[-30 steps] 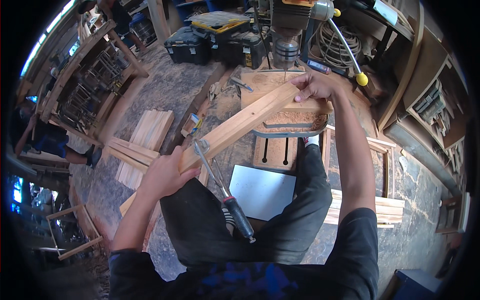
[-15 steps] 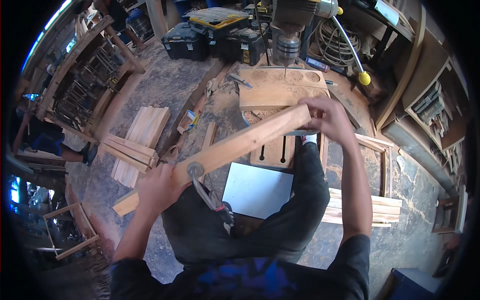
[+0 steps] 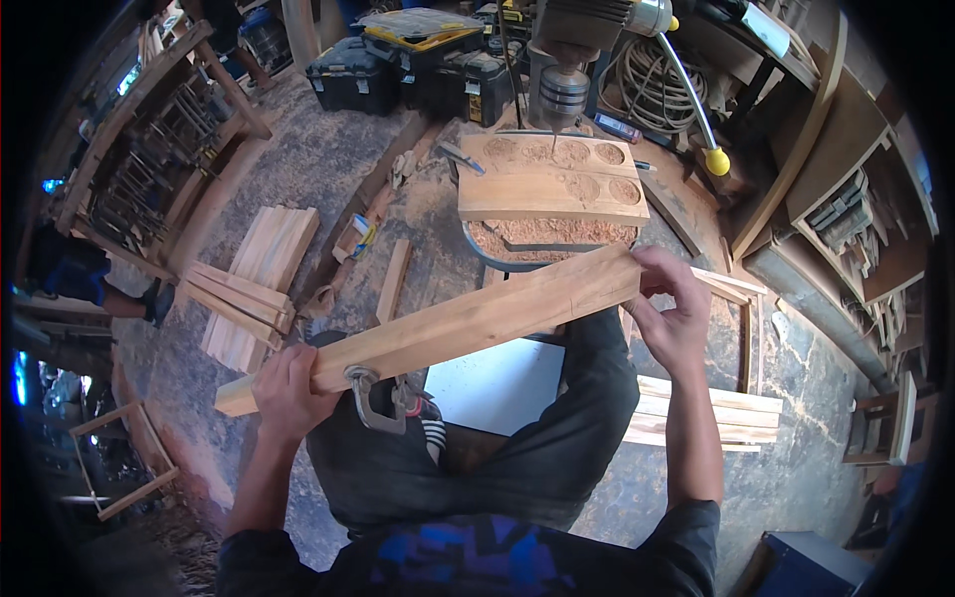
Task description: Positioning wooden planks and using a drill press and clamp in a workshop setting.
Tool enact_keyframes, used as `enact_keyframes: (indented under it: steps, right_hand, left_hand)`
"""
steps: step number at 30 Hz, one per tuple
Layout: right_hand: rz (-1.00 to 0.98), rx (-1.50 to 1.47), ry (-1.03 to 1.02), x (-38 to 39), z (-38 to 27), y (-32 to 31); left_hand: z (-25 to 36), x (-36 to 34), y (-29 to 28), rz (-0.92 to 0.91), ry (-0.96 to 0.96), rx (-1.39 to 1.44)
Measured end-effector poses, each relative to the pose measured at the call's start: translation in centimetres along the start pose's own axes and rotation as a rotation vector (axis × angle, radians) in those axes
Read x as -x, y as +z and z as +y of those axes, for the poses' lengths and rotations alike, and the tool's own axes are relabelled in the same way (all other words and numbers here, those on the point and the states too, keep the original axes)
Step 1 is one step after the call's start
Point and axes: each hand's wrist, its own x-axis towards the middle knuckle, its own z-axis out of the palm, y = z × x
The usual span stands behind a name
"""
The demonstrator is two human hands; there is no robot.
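A long squared wooden beam [image 3: 497,313] slants across the space above my lap, its right end farther away and its left end nearer. My left hand [image 3: 291,393] is closed around it near the left end. At the other end, the fingers and thumb of my right hand [image 3: 676,310] grip the beam's tip. A metal clamp [image 3: 376,406] with a round pad sits against the beam's near side, just right of my left hand. Beyond the beam lies a thick board [image 3: 517,197] with several round shallow recesses, under the drill press chuck [image 3: 559,98].
Wood shavings fill the drill table [image 3: 485,239] under the board. A white flat panel [image 3: 497,383] lies between my legs. Timber planks are stacked on the left floor [image 3: 261,269] and right floor [image 3: 736,413]. Black toolboxes [image 3: 353,80] stand at the back; a person's leg shows far left.
The beam's right end has come nearer to me and shifted right with my right hand. The beam has turned about its length, and the clamp's frame now shows side-on.
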Motion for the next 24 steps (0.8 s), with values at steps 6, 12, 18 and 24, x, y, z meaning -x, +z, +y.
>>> enact_keyframes:
  steps: [6, 12, 18, 24]
  right_hand:
    - [-0.013, -0.291, 0.054, -0.1, -2.7, -0.2]
    - [-0.182, -0.395, -0.002, -1.2, -5.4, -1.0]
    - [-0.257, -0.727, 0.021, -1.7, -5.9, 1.4]
    - [-0.390, -1.205, 0.250, -1.3, -4.5, 4.8]
  left_hand:
    - [-1.5, 2.4, 0.5, 0.013, -0.052, 0.069]
    - [-2.8, 6.3, 1.3, -0.119, -0.145, 0.333]
    - [0.4, 9.4, -0.1, -0.294, -0.301, 0.508]
    - [1.2, 10.7, -1.2, -0.425, -0.426, 0.504]
